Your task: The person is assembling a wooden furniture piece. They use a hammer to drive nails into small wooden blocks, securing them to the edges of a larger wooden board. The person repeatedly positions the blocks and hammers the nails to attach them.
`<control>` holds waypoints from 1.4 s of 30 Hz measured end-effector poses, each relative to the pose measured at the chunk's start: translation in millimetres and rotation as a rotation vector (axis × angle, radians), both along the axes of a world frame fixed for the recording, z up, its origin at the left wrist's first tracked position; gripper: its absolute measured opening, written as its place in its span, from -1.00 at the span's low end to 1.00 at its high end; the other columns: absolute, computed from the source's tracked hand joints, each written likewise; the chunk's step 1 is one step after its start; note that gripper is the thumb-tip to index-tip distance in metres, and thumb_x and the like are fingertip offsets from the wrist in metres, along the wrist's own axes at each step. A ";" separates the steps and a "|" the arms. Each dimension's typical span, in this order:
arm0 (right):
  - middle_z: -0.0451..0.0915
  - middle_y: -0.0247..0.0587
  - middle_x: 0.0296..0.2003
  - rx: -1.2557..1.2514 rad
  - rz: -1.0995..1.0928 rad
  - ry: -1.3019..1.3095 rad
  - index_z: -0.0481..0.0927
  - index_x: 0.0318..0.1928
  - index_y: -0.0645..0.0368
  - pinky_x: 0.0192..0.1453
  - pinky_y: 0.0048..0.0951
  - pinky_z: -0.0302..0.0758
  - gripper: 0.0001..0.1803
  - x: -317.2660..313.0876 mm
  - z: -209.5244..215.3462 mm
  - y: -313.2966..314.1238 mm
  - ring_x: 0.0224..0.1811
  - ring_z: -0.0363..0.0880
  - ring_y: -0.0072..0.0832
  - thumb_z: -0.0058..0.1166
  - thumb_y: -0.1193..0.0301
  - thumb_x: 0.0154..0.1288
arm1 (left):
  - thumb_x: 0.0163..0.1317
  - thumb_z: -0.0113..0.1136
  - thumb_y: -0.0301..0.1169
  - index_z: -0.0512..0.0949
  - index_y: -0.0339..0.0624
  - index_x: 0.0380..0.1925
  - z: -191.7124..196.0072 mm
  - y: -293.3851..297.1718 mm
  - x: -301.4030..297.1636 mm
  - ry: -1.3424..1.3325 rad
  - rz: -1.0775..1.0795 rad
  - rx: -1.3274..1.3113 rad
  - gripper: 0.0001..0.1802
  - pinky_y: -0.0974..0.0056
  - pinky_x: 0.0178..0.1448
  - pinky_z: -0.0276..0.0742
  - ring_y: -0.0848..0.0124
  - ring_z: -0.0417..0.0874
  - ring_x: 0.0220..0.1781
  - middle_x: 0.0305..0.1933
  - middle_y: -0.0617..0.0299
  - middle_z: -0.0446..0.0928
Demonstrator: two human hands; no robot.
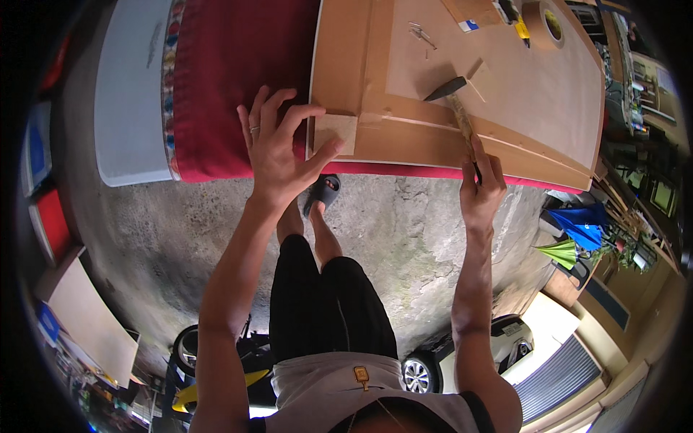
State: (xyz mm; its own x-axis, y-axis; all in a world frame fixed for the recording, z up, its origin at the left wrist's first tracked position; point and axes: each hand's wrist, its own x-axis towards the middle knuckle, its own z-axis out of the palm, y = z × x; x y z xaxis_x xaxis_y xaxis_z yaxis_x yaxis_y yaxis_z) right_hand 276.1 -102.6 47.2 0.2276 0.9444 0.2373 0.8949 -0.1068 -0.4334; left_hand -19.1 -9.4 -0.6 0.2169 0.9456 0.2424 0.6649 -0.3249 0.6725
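Note:
My left hand (278, 141) is at the near left corner of a brown framed panel (433, 133). Its thumb rests on a thin square of wood (333, 135) lying on that corner, and the index fingertip touches the square's far left edge. The other fingers stay raised and spread, a ring on one of them. Closed around a wooden handle at the panel's front edge, my right hand (482, 187) holds a hammer (460, 115). The dark hammer head points away from me, over the panel. Beside it lies another small thin wood piece (478, 79).
Several loose nails (420, 32), a tape roll (543, 25) and a yellow-and-black cutter (521, 30) lie farther back on the panel. Dark red cloth (224, 86) covers the table under it. Concrete floor (404, 231) stretches below, with umbrellas (577, 227) at the right.

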 end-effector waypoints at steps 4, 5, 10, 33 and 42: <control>0.54 -0.18 -0.32 0.033 0.014 0.088 0.59 0.12 0.04 -0.25 -0.30 0.49 -0.48 12.5 -7.4 8.8 -0.29 0.56 -0.32 0.18 0.66 0.11 | -0.24 0.52 -0.04 0.55 0.09 0.00 12.3 6.6 -13.8 -0.007 -0.153 -0.072 -0.30 -0.34 0.46 -0.25 -0.06 0.15 0.42 0.17 0.21 0.38; 0.55 -0.18 -0.31 0.046 0.027 0.128 0.59 0.11 0.05 -0.23 -0.29 0.49 -0.49 13.5 -8.4 12.5 -0.27 0.56 -0.30 0.18 0.66 0.10 | -0.25 0.52 -0.08 0.54 0.07 0.02 12.8 8.9 -19.1 0.008 -0.199 -0.078 -0.28 -0.32 0.46 -0.24 -0.05 0.15 0.42 0.17 0.21 0.39; 0.57 -0.18 -0.26 0.170 0.031 -0.091 0.67 -0.09 0.12 -0.16 -0.24 0.46 -0.65 2.4 -1.1 44.3 -0.22 0.54 -0.27 0.29 0.55 0.03 | -0.27 0.52 -0.15 0.53 0.04 0.08 10.8 16.9 -36.0 0.036 -0.326 -0.066 -0.23 -0.28 0.48 -0.22 -0.02 0.16 0.44 0.18 0.23 0.42; 0.64 -0.01 -0.45 -0.325 0.258 0.416 0.61 -0.37 0.31 -0.27 -0.35 0.55 -0.87 -89.4 30.0 112.2 -0.40 0.67 -0.27 0.10 0.48 0.16 | -0.19 0.50 -0.08 0.67 0.14 -0.13 16.0 14.3 -35.8 -0.104 -0.197 0.028 -0.48 -0.11 0.35 0.12 0.12 0.38 0.23 -0.05 0.33 0.54; 0.54 -0.16 -0.59 -0.687 0.321 0.895 0.59 -0.37 0.35 -0.45 -0.45 0.36 -0.81 -130.2 35.8 55.1 -0.54 0.48 -0.52 0.16 0.41 0.19 | -0.13 0.45 -0.44 0.65 0.00 -0.37 46.4 -24.3 -22.8 -0.104 -0.304 0.198 -0.75 0.20 -0.11 0.36 0.39 0.58 -0.24 -0.37 0.45 0.58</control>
